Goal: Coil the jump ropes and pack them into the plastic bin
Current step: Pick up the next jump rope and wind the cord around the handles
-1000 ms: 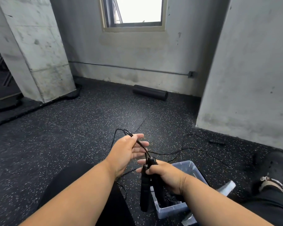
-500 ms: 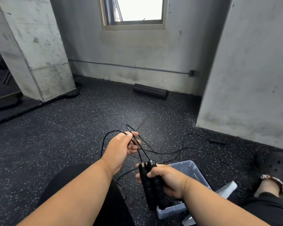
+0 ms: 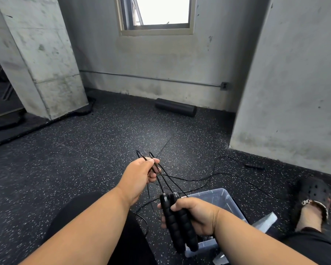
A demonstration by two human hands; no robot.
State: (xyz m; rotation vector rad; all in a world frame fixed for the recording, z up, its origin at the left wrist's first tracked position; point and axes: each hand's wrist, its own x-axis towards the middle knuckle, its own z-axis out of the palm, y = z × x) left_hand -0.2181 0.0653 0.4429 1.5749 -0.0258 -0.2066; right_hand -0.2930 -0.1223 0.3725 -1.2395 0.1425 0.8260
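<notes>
Right hand (image 3: 195, 217) fingers wrapped round both rope handles (image 3: 178, 224) above the clear bin (image 3: 227, 199), left hand (image 3: 139, 173) pinching cord loops (image 3: 153, 169); slack cord on the floor could snag or tangle, loosening the coil.

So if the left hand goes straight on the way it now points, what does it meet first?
Probably only the speckled floor. The left hand, gripping the cord loops, points forward toward the far wall. The foam roller lies further on and a little to the right; depth is hard to judge.
</notes>
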